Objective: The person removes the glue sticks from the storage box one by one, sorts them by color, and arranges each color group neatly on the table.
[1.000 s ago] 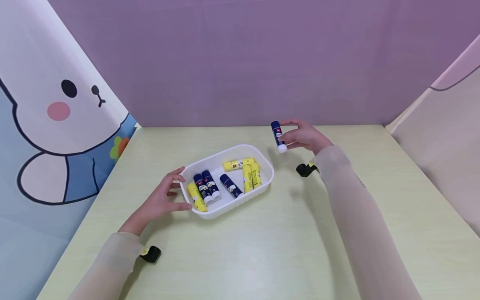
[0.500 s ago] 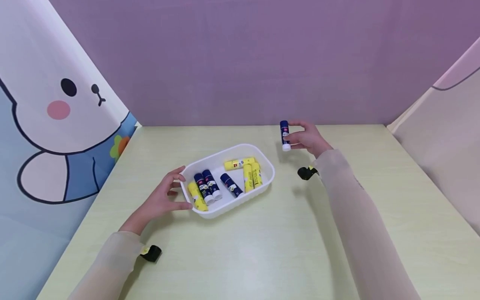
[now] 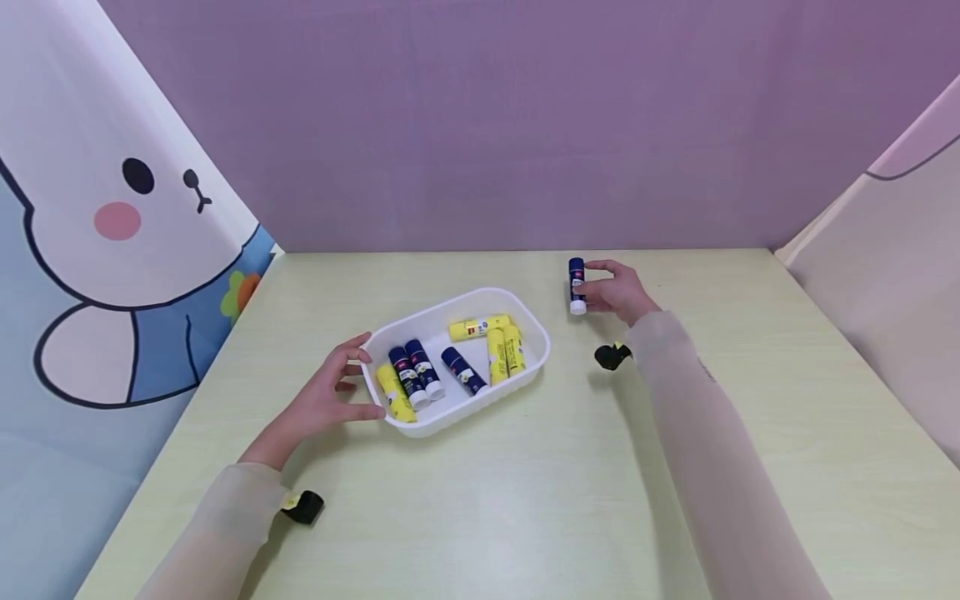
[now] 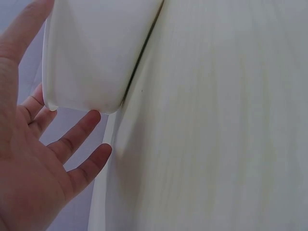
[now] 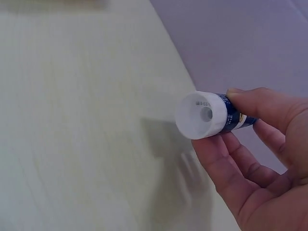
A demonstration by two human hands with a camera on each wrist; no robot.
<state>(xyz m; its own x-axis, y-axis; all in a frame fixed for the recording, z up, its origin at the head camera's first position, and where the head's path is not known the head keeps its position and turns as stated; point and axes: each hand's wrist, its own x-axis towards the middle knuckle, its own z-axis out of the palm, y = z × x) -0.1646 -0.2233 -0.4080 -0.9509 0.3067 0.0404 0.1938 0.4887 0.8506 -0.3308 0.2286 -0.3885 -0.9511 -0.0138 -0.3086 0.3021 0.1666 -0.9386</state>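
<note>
- Far left: cartoon panel (image 3: 120,217) with white animal, pink cheek, blue garment
- Left sleeve (image 3: 213,533) over the table (image 3: 487,517), black device (image 3: 303,507) at its cuff
- Left hand (image 3: 324,400) gripping left end of white tray (image 3: 472,406): thumb at near corner, forefinger bent over rim at far corner; left wrist view has remaining fingers loosely spread, one tip at tray's underside
- In tray, left end: yellow glue stick (image 3: 394,392), then two navy sticks (image 3: 407,377) side by side, white ends toward viewer
- Mid-tray: lone navy stick (image 3: 464,372), tilted
- Tray's right part: one yellow stick (image 3: 478,327) crosswise, two yellow sticks (image 3: 497,357) paired below it
- Behind table: purple backdrop (image 3: 510,125)
- Right of tray, apart from it: held navy glue stick (image 3: 576,277), near upright, white end down; cannot tell whether it touches table
- Right hand (image 3: 617,293) pinching that stick between thumb and fingers
- Right sleeve (image 3: 720,433) reaching in from lower right
</note>
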